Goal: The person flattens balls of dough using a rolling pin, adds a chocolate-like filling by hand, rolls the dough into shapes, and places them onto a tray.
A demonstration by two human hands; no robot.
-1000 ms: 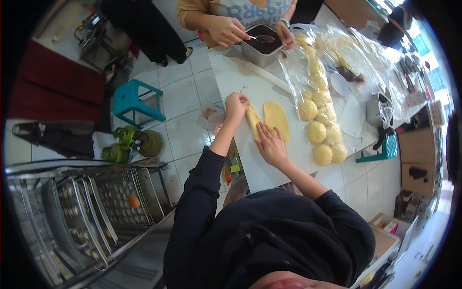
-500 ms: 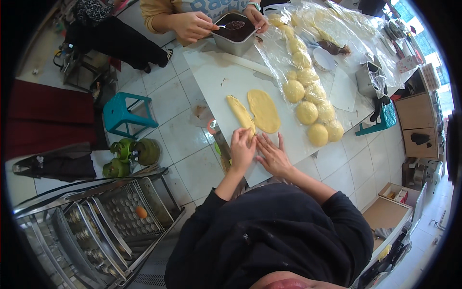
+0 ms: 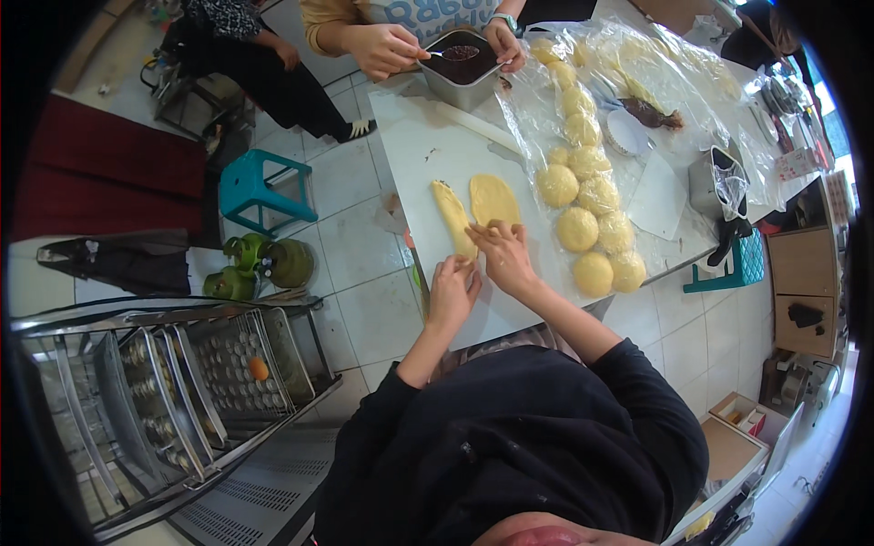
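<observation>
A long folded strip of yellow dough (image 3: 450,209) lies on the white work surface (image 3: 414,150), some dark filling showing at its far end. Its near end is pinched in the fingers of my left hand (image 3: 452,287). My right hand (image 3: 506,259) reaches over from the right with its fingers stretched out, the tips touching the strip's right edge. Those fingers also cover the near part of a flat oval of dough (image 3: 493,195) beside the strip.
Several dough balls (image 3: 578,229) sit under clear plastic to the right. Across the table a co-worker's hands hold a spoon (image 3: 455,55) and a metal container (image 3: 464,89) of dark filling. A rolling pin (image 3: 478,126) lies nearby. A tray rack (image 3: 173,400) stands at lower left.
My right hand has moved up and left from the table onto the strip's edge, now covering part of the oval. My left hand stays at the strip's near end. The view has shifted slightly.
</observation>
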